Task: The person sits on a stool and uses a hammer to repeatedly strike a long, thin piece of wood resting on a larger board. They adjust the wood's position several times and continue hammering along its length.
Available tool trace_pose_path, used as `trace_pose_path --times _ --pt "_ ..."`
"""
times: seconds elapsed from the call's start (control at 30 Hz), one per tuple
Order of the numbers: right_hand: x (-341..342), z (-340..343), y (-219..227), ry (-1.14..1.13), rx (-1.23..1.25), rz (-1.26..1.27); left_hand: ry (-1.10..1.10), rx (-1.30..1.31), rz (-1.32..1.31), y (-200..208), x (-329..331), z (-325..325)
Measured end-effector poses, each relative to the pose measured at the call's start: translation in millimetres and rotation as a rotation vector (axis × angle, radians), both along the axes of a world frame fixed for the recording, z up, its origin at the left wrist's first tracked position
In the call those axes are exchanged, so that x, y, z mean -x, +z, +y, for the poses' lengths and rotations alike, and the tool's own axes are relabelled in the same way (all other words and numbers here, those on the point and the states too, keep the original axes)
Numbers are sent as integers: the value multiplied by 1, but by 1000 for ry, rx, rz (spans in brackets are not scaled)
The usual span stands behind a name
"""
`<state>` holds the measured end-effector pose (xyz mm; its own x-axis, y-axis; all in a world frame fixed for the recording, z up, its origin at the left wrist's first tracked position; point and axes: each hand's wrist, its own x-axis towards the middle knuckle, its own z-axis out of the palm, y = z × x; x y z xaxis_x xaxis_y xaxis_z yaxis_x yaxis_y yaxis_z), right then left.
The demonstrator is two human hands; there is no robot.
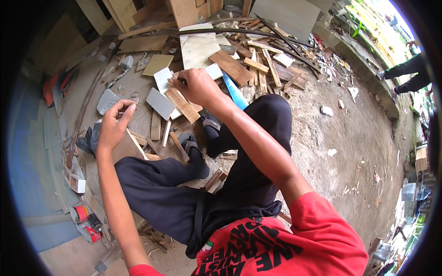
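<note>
My left hand (115, 124) is raised over the ground on the left, thumb and forefinger pinched together. Whatever lies between them, if anything, is too small to name. My right hand (198, 87) reaches ahead of my knees with curled fingers and thumb pressed close; what it grips, if anything, is hidden. Below and between the hands lie a grey rectangular board (160, 104) and a brown wood strip (185, 108). White board pieces (163, 79) show just behind the right hand. A thin wood stick (178, 147) leans by my sandalled foot (189, 143).
Wood offcuts (258, 66) and a large pale board (199, 49) are heaped ahead. A blue strip (235, 91) lies by my right knee. Red-labelled cans (82, 214) stand at the left. Another person's legs (410, 73) appear at the far right, near a concrete kerb (368, 83).
</note>
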<state>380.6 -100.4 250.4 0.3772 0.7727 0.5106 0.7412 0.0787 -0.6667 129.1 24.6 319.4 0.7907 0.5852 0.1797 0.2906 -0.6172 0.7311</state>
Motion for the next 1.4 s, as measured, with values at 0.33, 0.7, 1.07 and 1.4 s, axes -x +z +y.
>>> trace_pose_path --times 0.33,0.7,1.07,1.4 --pt "-19 -28 20 -162 -136 -40 -168 -5 -111 1 -106 -18" --pt "-95 -92 128 -102 711 -370 -271 -69 -51 -9 -137 16" --pt "-195 -118 66 -142 998 -705 -425 -166 372 -27 -114 31" --pt "-176 -158 -281 -499 1185 189 -465 -88 499 -39 -147 35"
